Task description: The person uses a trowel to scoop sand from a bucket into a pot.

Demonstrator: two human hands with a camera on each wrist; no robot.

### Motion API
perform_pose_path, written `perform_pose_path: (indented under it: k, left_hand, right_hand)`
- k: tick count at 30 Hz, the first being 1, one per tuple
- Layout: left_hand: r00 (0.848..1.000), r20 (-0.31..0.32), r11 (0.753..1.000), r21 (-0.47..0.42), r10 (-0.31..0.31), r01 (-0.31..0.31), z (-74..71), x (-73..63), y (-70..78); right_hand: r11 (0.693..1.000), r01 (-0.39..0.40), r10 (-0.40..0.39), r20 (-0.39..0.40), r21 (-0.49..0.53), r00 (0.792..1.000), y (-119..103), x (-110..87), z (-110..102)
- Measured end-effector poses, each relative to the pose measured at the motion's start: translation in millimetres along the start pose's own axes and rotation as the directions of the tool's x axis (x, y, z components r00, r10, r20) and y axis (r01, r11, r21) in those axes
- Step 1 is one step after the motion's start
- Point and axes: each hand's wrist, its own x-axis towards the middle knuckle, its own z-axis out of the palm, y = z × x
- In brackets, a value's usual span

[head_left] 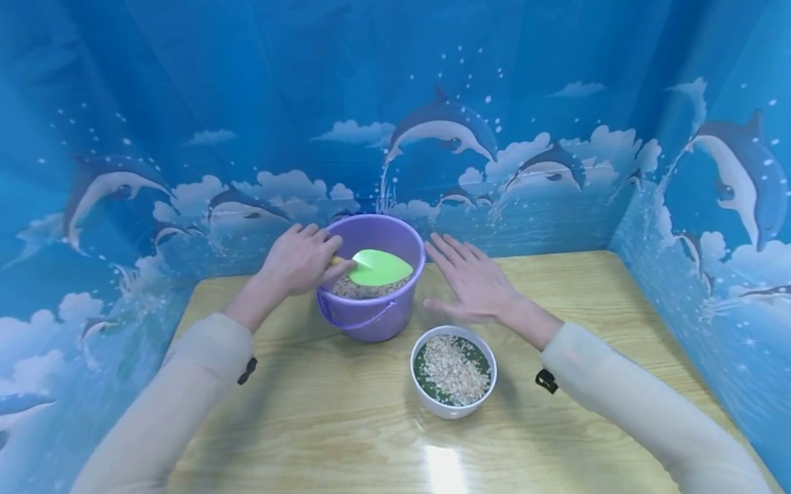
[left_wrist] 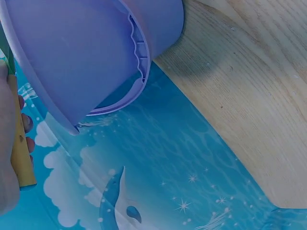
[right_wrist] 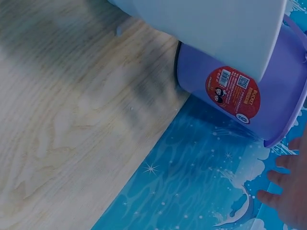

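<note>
Left hand (head_left: 305,261) at the bucket's left rim, fingers curled round the yellow handle (left_wrist: 22,148) of a scoop; the left wrist view shows the fingertips wrapped about that handle, its butt end jutting past the hand. Scoop's bright green blade (head_left: 385,267) lies to the right of the left hand, inside the mouth of the purple bucket (head_left: 373,329), just over coarse brownish grains (head_left: 353,288); how far its edge sits in them, cannot tell.

Right hand (head_left: 470,278) just right of the bucket, well apart from the scoop; fingers straight, slightly spread, thumb held out towards the bucket wall; grips nothing; head view puts the fingertips close by the rim, right wrist view shows a gap between the visible fingers and the rim.

White bowl (head_left: 445,410) upright on the wooden table (head_left: 293,452), nearer the wearer than the bucket and a little to its right; below the right hand in the head view; pale flakes (head_left: 454,369) heaped in it, dark green showing around them. Bucket upright towards the table's far edge; its carrying handle (head_left: 367,325) hangs down over the near side; red round label (right_wrist: 233,95) on the wall, seen from the right wrist. Blue dolphin-print sheet (head_left: 322,57) behind and at both sides.
</note>
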Motion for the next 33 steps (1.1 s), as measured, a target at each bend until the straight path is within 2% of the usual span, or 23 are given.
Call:
perform_pose_path:
  k: [11, 25, 33]
  left_hand:
    - [1.0, 0.006, 1.0, 0.021, -0.007, 0.007, 12.9, 12.0, -6.7]
    - [0.999, 0.043, 0.999, 0.046, 0.005, -0.007, 23.1, 27.9, -4.6]
    - [0.994, 0.106, 0.997, 0.077, 0.002, -0.01, 27.4, 39.3, -5.0]
  right_hand:
    - [1.0, -0.005, 0.004, -0.013, -0.027, 1.0, 0.4, 21.2, 4.1]
    - [0.997, 0.028, -0.028, 0.009, -0.071, 1.0, -0.5, 44.5, 7.1]
    - [0.999, 0.012, -0.01, 0.043, -0.035, 0.999, 2.0, 52.8, 10.5]
